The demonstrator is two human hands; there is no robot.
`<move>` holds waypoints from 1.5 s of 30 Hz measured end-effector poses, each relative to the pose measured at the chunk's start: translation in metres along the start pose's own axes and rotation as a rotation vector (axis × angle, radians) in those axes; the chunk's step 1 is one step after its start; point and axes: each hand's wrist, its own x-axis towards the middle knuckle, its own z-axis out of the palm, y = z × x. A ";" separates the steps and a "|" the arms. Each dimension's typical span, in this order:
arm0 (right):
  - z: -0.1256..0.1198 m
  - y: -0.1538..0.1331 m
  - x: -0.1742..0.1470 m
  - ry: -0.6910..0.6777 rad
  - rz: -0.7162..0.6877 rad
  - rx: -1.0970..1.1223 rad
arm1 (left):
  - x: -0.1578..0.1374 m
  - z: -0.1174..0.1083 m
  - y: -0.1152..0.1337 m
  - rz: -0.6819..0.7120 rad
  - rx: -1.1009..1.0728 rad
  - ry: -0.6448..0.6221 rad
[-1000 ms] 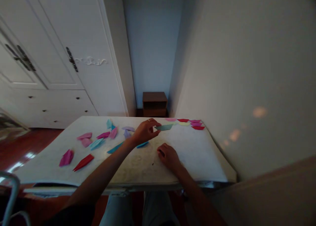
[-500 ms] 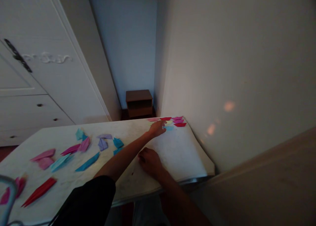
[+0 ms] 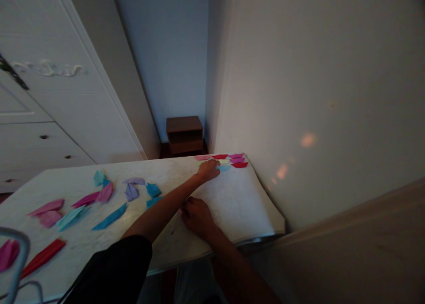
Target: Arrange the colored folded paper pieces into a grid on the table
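Pale blue colours one flat folded-paper strip [image 3: 225, 167]; two matching paper strips [image 3: 237, 160] are magenta, two others [image 3: 239, 165] red, and another paper strip [image 3: 202, 158] light pink. The long pointed folded-paper piece [image 3: 43, 259] is red, the slender folded-paper piece [image 3: 110, 217] blue. Faint greyish mottling marks the white counter [image 3: 239, 206]; the cloth sleeve [image 3: 114, 268] is black.

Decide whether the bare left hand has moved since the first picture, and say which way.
Yes: judged against the rightmost red, trapezoid-shaped paper piece, the bare left hand has moved rightward, closer to it.
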 end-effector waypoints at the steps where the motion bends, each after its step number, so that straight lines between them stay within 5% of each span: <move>1: 0.000 0.000 0.000 0.002 -0.001 0.008 | 0.000 0.001 0.000 -0.009 0.007 0.004; 13: 0.001 0.003 0.001 0.029 0.011 0.059 | -0.011 0.002 0.000 -0.078 -0.001 0.080; 20: 0.000 0.002 0.001 0.020 0.039 0.100 | -0.039 -0.020 0.001 -0.047 -0.051 0.147; 28: 0.005 0.007 -0.002 0.070 0.029 0.163 | -0.163 -0.051 -0.011 -0.063 -0.353 0.323; 35: 0.000 0.006 -0.004 0.041 -0.023 0.263 | -0.278 -0.052 -0.059 -0.215 -0.420 0.321; 40: 0.001 0.003 -0.001 0.049 0.046 0.313 | -0.323 -0.052 -0.090 -0.275 -0.472 0.349; 45: 0.011 -0.030 0.016 0.115 -0.025 0.372 | -0.343 -0.048 -0.093 -0.349 -0.583 0.425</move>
